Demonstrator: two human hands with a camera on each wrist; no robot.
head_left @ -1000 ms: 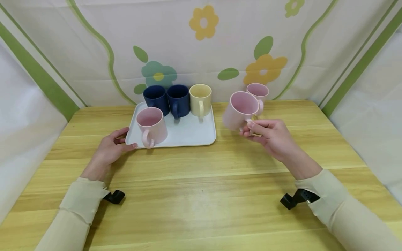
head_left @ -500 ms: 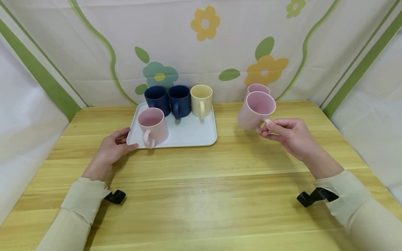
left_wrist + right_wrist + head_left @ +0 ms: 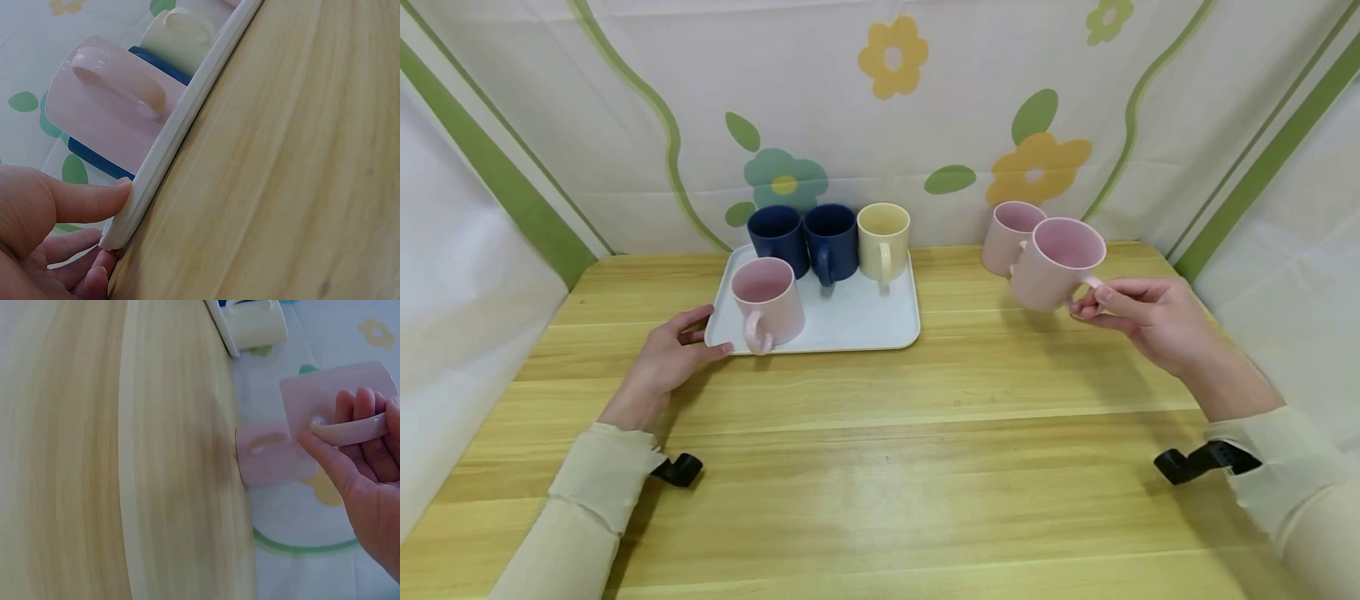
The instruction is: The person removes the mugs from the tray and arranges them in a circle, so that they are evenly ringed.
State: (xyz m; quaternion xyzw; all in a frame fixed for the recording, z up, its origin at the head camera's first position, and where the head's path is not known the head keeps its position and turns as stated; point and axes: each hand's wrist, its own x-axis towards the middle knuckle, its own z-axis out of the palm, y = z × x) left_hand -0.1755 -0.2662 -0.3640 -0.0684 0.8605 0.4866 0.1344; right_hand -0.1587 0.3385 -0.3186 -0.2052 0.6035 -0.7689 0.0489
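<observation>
My right hand (image 3: 1165, 321) grips a pink mug (image 3: 1056, 267) by its handle, holding it tilted above the table at the right. Just behind that mug, a second pink mug (image 3: 1002, 242) stands on the table by the cloth. At the left, my left hand (image 3: 668, 354) holds the near left corner of a white tray (image 3: 850, 325); the left wrist view shows the thumb on the rim and fingers beneath the corner. A third pink mug (image 3: 771, 304) sits at the tray's front left. Two navy mugs (image 3: 778, 242) and a cream mug (image 3: 883, 242) line its back.
The wooden table (image 3: 880, 467) spreads in front of the tray and between both arms. Behind it hangs a white cloth (image 3: 842, 108) printed with flowers, and pale cloth also closes in the left and right sides.
My right hand has carried the pink mug to the right, bringing more of the mug behind it into sight. The left hand stays at the tray corner.
</observation>
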